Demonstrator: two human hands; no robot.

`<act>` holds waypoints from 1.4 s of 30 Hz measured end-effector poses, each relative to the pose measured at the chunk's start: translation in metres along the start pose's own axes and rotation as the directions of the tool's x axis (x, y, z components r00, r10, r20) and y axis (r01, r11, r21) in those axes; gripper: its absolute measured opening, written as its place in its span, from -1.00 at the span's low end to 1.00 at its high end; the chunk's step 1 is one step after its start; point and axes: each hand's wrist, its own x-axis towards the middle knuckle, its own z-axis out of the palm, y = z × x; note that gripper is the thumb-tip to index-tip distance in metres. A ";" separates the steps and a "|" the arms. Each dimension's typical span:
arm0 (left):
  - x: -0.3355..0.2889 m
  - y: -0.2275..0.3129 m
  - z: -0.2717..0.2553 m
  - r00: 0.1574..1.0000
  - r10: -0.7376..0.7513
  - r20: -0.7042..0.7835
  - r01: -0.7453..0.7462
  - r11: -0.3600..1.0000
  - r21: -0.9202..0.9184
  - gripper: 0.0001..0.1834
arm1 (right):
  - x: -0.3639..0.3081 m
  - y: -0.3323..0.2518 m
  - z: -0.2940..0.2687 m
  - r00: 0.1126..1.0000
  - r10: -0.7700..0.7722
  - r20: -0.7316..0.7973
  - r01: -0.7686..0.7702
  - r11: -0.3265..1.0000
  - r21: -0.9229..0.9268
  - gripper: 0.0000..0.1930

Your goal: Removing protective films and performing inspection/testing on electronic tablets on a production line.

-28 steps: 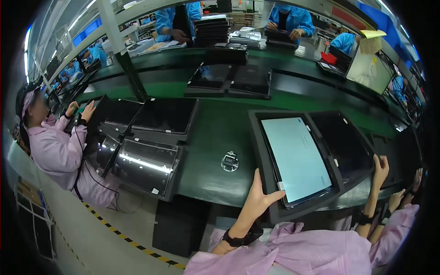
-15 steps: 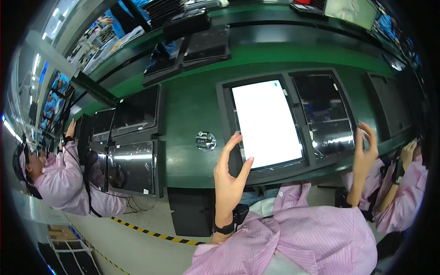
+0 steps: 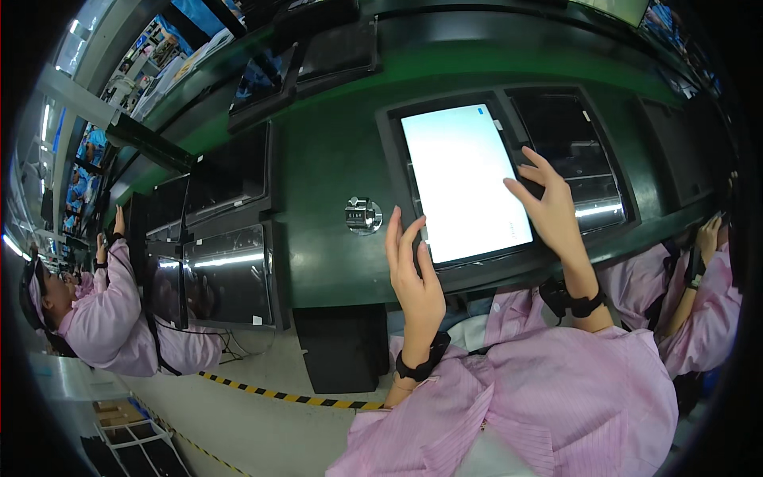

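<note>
Around the lit screen (image 3: 465,187), which lies face up in the left bay of a dark tray (image 3: 391,135), both of the person's hands stand empty and part-spread. The left hand (image 3: 417,274) is at the screen's lower left edge, fingers apart; whether a fingertip touches it, I cannot tell. The right hand (image 3: 544,203) is at the screen's right edge, thumb and fingers wide apart, the thumb tip over that edge. Just right of the screen, a dark panel (image 3: 556,127) fills the neighbouring bay. Left of the screen, a small metal counter (image 3: 364,215) sits on the green table (image 3: 318,179); well left of the screen lie more dark panels (image 3: 226,274).
</note>
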 end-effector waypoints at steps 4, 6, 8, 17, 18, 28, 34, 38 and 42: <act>0.000 -0.002 -0.001 1.000 -0.012 -0.020 0.010 0.996 -0.092 -0.69 | 0.014 0.017 -0.007 0.995 0.088 0.056 -0.102 0.917 0.385 -0.38; -0.002 -0.004 -0.002 1.000 -0.008 -0.017 0.006 0.994 -0.111 -0.68 | 0.015 0.011 -0.008 0.997 0.074 0.033 -0.081 0.891 0.446 -0.39; -0.003 -0.005 -0.002 1.000 -0.005 -0.021 0.002 0.992 -0.127 -0.67 | 0.018 -0.006 -0.008 0.960 0.153 0.235 -0.274 0.692 0.668 -0.41; -0.009 0.040 -0.038 0.973 -0.116 0.199 0.214 0.773 -0.597 -0.47 | 0.022 0.024 -0.006 0.885 0.154 0.440 -0.442 0.581 0.684 -0.56; -0.009 0.051 -0.044 0.946 -0.112 0.304 0.295 0.690 -0.661 -0.44 | 0.020 0.024 -0.005 0.833 0.107 0.543 -0.534 0.410 0.739 -0.58; -0.022 0.096 -0.055 0.858 -0.014 0.513 0.457 0.474 -0.752 -0.46 | -0.002 0.016 0.005 0.692 -0.047 0.721 -0.720 -0.118 0.684 -0.64; -0.024 0.087 -0.052 0.838 -0.121 0.533 0.535 0.382 -0.754 -0.46 | -0.008 0.001 0.000 0.791 -0.058 0.609 -0.611 -0.084 0.787 -0.62; -0.027 0.076 -0.052 0.814 -0.109 0.571 0.569 0.348 -0.745 -0.47 | -0.007 0.007 -0.005 0.840 0.006 0.543 -0.543 0.017 0.840 -0.65; -0.031 0.083 -0.050 0.821 -0.187 0.539 0.567 0.373 -0.734 -0.49 | -0.007 0.002 -0.008 0.874 0.122 0.471 -0.483 0.114 0.868 -0.69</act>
